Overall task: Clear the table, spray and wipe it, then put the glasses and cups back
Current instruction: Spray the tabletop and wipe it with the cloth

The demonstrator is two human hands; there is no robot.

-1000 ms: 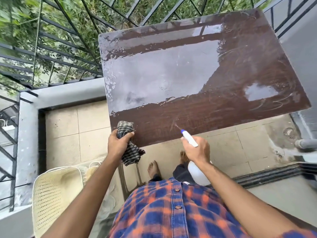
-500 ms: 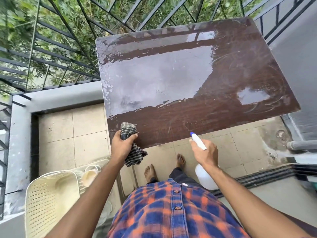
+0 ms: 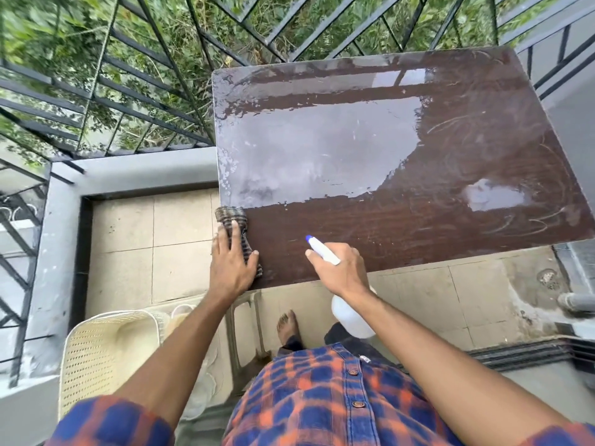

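The left hand (image 3: 232,264) now lies flat on the cloth (image 3: 240,231), fingers spread, pressing it onto the near left corner of the desk (image 3: 402,220). A second ago that hand held the cloth bunched in a fist, hanging off the desk's near edge; half a second ago it was in the same place, with the cloth dangling below the fingers. The grip has opened from a fist to a flat palm, and the cloth reaches out ahead of the fingertips, touching the edge of the wet patch.

The right hand (image 3: 341,268) is closed around the neck of the spray bottle (image 3: 352,313), with the forefinger on the trigger. The blue nozzle tip pointing forward and left of the knuckles now sits over the desk; earlier the whole bottle hung short of the near edge. The white body of the bottle hangs behind and below the wrist, off the desk.

The wet sheen covers the far left part of the desk ahead of both hands, with a small puddle well to the right, much as before. The near strip beside the hands is dark and streaked. A cream basket (image 3: 106,352) sits on the floor behind the left hand, with pale cups inside it that are only partly visible.
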